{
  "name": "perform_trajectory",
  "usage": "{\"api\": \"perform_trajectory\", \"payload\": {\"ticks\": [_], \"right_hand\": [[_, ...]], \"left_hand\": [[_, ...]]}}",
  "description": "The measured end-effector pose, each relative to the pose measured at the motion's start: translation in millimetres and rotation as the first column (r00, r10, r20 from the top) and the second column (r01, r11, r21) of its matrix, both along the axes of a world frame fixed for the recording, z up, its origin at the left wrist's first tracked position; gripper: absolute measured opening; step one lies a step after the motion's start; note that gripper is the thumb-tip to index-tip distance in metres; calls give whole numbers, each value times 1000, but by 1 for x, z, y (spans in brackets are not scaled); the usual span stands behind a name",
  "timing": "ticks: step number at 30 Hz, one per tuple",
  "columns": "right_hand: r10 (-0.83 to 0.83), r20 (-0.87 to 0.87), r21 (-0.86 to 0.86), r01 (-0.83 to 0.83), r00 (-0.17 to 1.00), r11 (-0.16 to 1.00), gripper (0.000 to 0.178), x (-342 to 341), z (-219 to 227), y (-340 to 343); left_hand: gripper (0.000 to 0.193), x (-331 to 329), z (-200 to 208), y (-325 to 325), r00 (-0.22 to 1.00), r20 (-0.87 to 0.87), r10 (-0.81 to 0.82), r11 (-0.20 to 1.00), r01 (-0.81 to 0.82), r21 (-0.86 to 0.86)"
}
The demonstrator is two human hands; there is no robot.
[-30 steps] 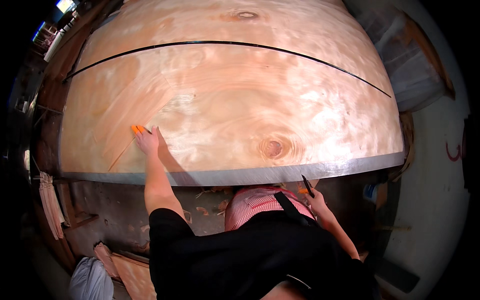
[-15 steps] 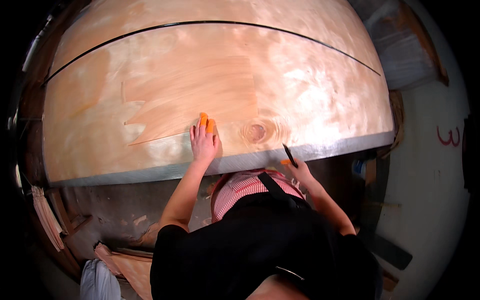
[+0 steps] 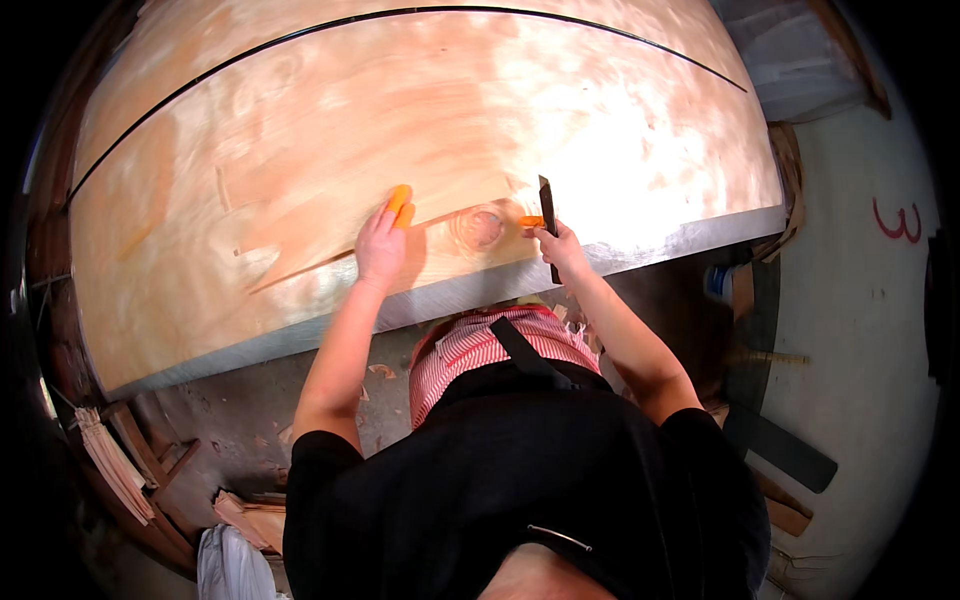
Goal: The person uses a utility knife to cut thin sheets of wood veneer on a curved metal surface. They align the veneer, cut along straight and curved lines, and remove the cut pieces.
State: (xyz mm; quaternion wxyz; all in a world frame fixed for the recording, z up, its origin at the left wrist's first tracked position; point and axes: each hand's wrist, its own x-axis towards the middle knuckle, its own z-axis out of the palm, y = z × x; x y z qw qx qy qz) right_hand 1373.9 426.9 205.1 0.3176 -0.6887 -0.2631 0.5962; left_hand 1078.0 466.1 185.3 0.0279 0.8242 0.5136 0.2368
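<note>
A broad pale wood veneer sheet [image 3: 330,130] covers the bench in front of me, with a brown knot [image 3: 487,228] toward its near side. My left hand [image 3: 382,245] lies on it left of the knot, fingers stretched out, with orange covers on two fingertips. A dark slanting seam [image 3: 300,272] runs beneath that hand, along the lower edge of a jagged-ended veneer piece. Just right of the knot, my right hand [image 3: 562,252] grips a slim black utility knife [image 3: 547,205], its slanted tip pointing away from me. An orange cover shows on a right finger.
A long thin black strip [image 3: 440,10] crosses the sheet's far part. The grey metal bench edge [image 3: 430,300] runs in front of my body. Veneer strips [image 3: 112,465] stand at lower left, near a white bag [image 3: 232,565]. Right of the bench is a pale board [image 3: 850,330] with a red mark.
My right hand has brought the knife from the bench's front edge up over the veneer beside the knot. My left hand has shifted slightly away and left. The whole view has tilted a little.
</note>
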Motion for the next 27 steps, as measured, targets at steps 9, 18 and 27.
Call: {"api": "perform_trajectory", "payload": {"ticks": [9,18,27], "right_hand": [[32,388,274,-148,921,950,18,16,-10,-20],[-58,623,325,-191,780,926,17,29,3,-13],[520,550,36,-640,654,767,26,20,-13,-19]], "left_hand": [[41,53,-11,-56,999,2,-36,987,36,-160],[49,43,-14,-65,997,-15,-76,975,71,-211],[53,52,-21,-58,964,152,217,963,-186,-195]]}}
